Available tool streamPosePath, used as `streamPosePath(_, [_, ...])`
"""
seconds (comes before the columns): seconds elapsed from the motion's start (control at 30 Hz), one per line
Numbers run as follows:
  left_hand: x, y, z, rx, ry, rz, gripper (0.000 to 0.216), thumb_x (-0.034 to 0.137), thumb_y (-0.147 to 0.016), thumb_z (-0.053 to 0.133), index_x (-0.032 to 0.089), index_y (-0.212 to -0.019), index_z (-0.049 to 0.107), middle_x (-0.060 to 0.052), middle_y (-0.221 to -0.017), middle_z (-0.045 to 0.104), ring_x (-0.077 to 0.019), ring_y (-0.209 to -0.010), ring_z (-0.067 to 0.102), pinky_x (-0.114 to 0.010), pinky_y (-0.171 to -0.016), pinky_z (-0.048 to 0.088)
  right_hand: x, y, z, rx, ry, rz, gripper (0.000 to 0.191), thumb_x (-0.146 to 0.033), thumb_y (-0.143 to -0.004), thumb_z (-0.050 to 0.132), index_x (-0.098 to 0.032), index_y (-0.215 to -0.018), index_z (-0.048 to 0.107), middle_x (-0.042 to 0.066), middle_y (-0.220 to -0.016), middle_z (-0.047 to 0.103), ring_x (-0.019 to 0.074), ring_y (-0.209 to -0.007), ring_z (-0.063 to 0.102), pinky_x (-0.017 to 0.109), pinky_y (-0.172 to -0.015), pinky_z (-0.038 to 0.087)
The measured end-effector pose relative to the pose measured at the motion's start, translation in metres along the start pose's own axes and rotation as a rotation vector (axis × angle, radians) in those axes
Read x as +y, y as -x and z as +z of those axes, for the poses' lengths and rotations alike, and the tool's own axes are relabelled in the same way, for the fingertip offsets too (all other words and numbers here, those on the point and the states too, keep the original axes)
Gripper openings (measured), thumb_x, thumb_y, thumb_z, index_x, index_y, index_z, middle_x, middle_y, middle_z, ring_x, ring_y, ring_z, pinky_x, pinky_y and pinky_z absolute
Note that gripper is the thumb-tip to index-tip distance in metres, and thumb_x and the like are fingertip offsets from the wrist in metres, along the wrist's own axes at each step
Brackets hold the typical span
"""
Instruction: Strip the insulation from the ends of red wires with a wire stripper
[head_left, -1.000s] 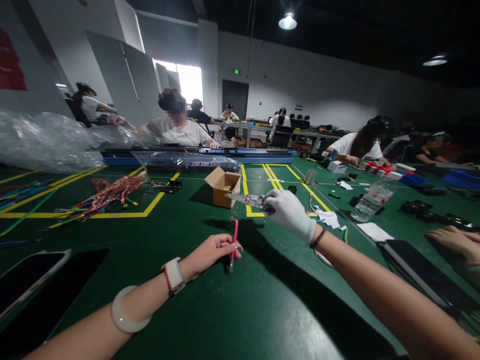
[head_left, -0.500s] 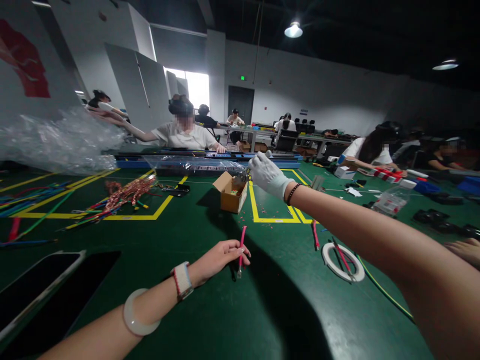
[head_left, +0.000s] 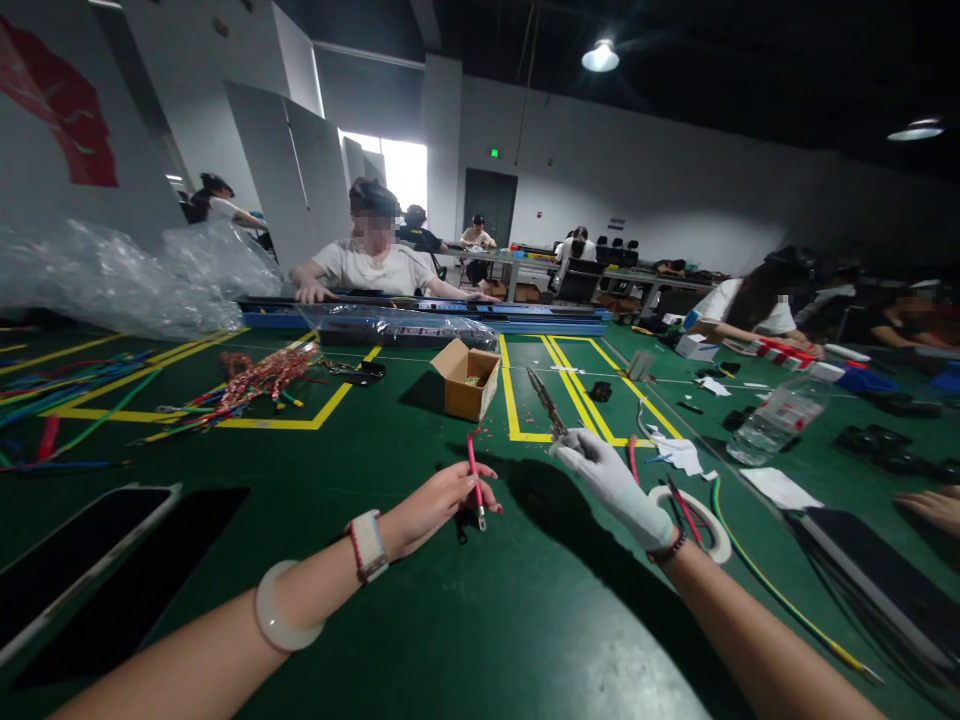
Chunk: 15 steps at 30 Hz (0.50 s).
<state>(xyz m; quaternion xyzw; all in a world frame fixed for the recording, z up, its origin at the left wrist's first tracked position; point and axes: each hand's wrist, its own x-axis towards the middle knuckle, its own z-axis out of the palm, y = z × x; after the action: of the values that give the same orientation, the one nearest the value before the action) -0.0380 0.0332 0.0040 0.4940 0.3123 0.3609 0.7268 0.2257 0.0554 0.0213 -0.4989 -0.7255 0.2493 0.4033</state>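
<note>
My left hand [head_left: 442,503] is bare and pinches a short red cable [head_left: 474,470] between thumb and fingers. The cable stands nearly upright, with a metal lug [head_left: 481,519] at its lower end, above the green table. My right hand [head_left: 600,470], in a white glove, is closed on a slim pointed metal tool [head_left: 547,402]; its kind is hard to make out. The tool points up and to the left, apart from the cable. Beyond both hands stands a small open cardboard box [head_left: 470,392] with small coloured pieces inside. Red scraps lie beside it.
Stripped copper strands and cables [head_left: 259,385] lie at left. Near my right forearm are a tape roll [head_left: 721,540], a green-yellow cable [head_left: 757,580] and a plastic bottle [head_left: 776,420]. A co-worker [head_left: 379,262] sits across the table behind long blue-black parts [head_left: 540,318].
My right hand has come back from beyond the box, down towards me, and the metal tool now shows in it. My left hand still holds the red cable, its upper end now tilted left.
</note>
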Motion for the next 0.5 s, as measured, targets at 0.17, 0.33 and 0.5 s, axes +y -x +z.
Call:
streamPosePath(0.17, [-0.008,-0.003,0.001,-0.033,0.086,-0.034,0.015,0.023,-0.09,0.054,0.013,-0.101,0.051,-0.004,-0.076,0.062,-0.0189,-0.077,0.063,-0.038,-0.085,0.045,0.006,0.016,-0.003,-0.005,0.264,-0.061,0.032,-0.041,-0.084,0.057,-0.02,-0.063,0.043,0.0,-0.074,0.05,0.0149,-0.072,0.05,0.027,-0.067,0.041])
streamPosePath(0.33, [-0.008,-0.003,-0.001,-0.074,0.131,-0.05,0.018,0.023,-0.089,0.057,0.012,-0.103,0.052,-0.006,-0.079,0.063,-0.019,-0.078,0.064,-0.036,-0.082,0.046,0.002,0.019,-0.009,-0.024,0.419,-0.214,0.017,-0.026,-0.085,0.051,-0.019,-0.069,0.053,0.007,-0.098,0.059,0.0181,-0.088,0.056,0.031,-0.079,0.046])
streamPosePath(0.5, [-0.005,-0.001,-0.001,-0.105,0.182,-0.069,0.019,0.022,-0.088,0.059,0.012,-0.103,0.053,-0.007,-0.082,0.064,-0.0189,-0.079,0.064,-0.034,-0.081,0.046,0.009,0.018,-0.006,-0.079,0.512,-0.333,0.014,-0.019,-0.081,0.052,-0.017,-0.069,0.059,0.01,-0.108,0.058,0.0205,-0.098,0.057,0.034,-0.087,0.046])
